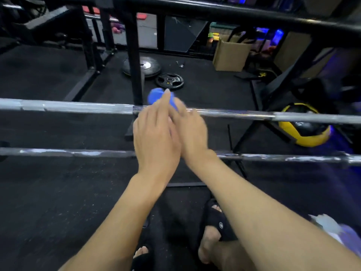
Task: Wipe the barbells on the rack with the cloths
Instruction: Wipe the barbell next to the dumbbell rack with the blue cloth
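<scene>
Both hands [170, 132] bunch blue cloth [156, 97]; nothing legible

Bare forearms, no sleeves, black slide sandals [218, 223] — small round logo

Both hands meet over upper barbell [78, 107]. Left hand [156, 132] overlaps right hand [190, 130], fingers mostly straight. Blue cloth [154, 96] bunched at the fingertips on the bar; which hand holds it is unclear, motion blur. Lower barbell [68, 153] runs parallel, nearer, patchy white marks. On the floor beyond: black weight plate [169, 81], cardboard box [230, 55], yellow-black ball [304, 126].
</scene>
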